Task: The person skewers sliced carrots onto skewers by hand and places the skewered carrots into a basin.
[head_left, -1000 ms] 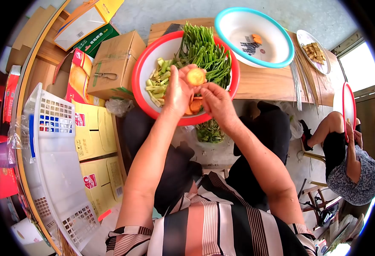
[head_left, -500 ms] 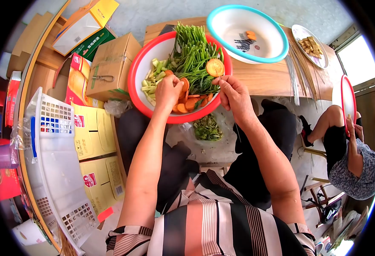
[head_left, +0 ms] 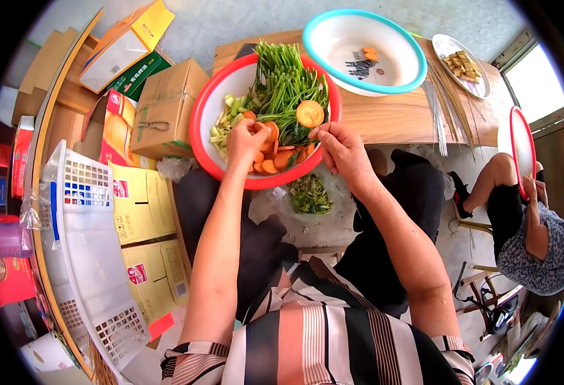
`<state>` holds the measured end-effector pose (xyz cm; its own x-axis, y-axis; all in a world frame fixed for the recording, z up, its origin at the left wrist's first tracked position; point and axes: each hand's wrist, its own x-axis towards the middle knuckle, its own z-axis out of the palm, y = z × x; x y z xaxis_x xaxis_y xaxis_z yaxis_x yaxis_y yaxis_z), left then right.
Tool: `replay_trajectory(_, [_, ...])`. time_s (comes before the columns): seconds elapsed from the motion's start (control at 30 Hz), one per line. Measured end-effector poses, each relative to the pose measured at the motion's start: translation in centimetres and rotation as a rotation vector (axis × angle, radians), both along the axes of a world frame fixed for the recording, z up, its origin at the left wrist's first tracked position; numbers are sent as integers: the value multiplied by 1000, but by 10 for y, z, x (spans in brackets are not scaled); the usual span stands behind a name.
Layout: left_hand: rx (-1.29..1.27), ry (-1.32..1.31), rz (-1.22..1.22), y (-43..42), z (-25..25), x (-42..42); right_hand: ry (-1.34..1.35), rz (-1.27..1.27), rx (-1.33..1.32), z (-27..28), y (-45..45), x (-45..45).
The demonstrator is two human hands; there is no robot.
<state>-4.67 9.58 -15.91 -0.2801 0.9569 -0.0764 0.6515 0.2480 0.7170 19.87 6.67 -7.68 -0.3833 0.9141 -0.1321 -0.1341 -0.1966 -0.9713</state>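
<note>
From my end, the red-rimmed basin sat by the tabletop, with floppy-looking greens. My 2 hands: left hand half-curled at the carrot slices, grip unclear; right hand pinched shut on a thin stick under 1 pale slice over the basin. Looked light, stiff, maybe slick, snappable; rim seemed the best hold.

Beyond the left edge of the wooden table, a brown cardboard box is seen, with a green box set behind it. Two yellow cartons are flanked by a white plastic crate. Past the table's right end, a seated person is seen, dressed in a patterned top.
</note>
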Motion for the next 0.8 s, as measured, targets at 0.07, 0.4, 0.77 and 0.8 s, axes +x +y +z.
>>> replay_trajectory(0.07, [99,-691,123,-5,26,10,2,8,3,0,-1,0])
replay_trajectory(0.4, [251,-1639,86,-1,35,-2,-138,197,-30,-1,-17,-22])
replay_trajectory(0.77, [281,-1630,129,-1,43,-2,-88,165,-57,-3,-17,-27])
replay_trajectory(0.8, [253,-1595,111,-1,43,-4,-113,169,-24,-6,-17,-27])
